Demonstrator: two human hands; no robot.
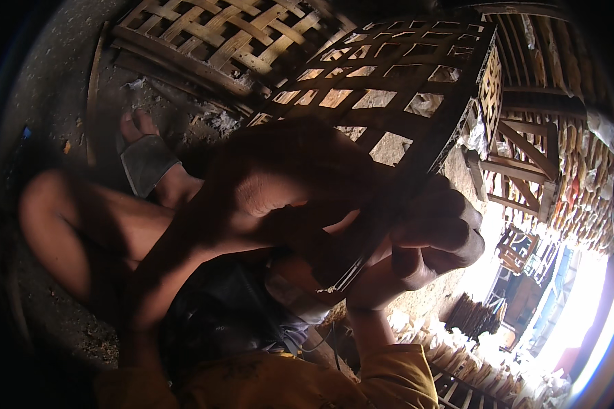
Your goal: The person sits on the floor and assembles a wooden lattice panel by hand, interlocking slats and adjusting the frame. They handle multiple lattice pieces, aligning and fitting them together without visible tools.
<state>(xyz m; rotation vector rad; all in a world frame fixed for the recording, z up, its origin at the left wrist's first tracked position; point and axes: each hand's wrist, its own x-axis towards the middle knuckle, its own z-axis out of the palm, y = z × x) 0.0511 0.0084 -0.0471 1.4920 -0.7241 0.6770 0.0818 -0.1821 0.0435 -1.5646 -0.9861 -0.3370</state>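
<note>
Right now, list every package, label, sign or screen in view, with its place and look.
No labels, signs or screens show.
Pale bagged packets: hanging in rows at far right, small, whitish and orange.
Pale bundles: stacked at lower right, small, whitish; whether wrapped cannot be told.

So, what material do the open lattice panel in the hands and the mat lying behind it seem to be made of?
The lattice panel looks like split bamboo or thin wood: flat, dry, matt strips crossed into square gaps, unpainted. The mat seems to be the same pale strips, woven closer. The left hand and the right hand grip the panel's near edge; shadow hides finer grain.
</note>
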